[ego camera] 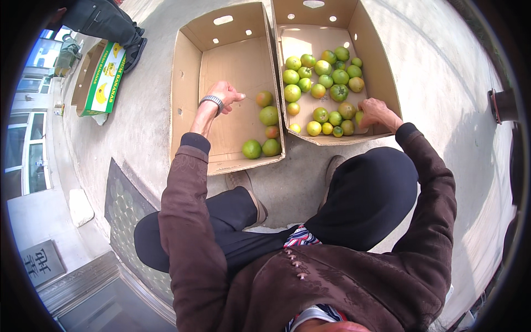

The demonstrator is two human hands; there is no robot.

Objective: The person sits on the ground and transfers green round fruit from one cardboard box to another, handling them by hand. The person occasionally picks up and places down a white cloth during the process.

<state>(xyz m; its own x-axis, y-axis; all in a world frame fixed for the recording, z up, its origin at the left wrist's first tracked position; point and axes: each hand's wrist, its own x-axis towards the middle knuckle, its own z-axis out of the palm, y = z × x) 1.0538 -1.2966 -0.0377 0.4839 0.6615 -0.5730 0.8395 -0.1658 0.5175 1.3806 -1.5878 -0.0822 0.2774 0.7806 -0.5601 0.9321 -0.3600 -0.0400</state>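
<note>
My right hand (375, 113) reaches into the right cardboard box (375, 54), at its near right corner. Its fingers are around a yellow-green tomato (359, 117), partly hidden by the hand. Several green, yellowish and orange-tinged tomatoes (339, 93) lie loose across that box's floor. Over the left cardboard box (186, 70) is my left hand (224, 96), wearing a metal-banded wristwatch (213, 102). Its fingers are curled in, the thumb points right, and I see nothing held. Several tomatoes (268, 115) lie along that box's right side, right of and nearer me than this hand.
A green and white banana carton (103, 81) stands at upper left beside a person's dark-trousered leg (112, 25). On the concrete ground (141, 112) are a patterned mat (130, 207) and a white block (81, 207). My knees flank the space before the boxes.
</note>
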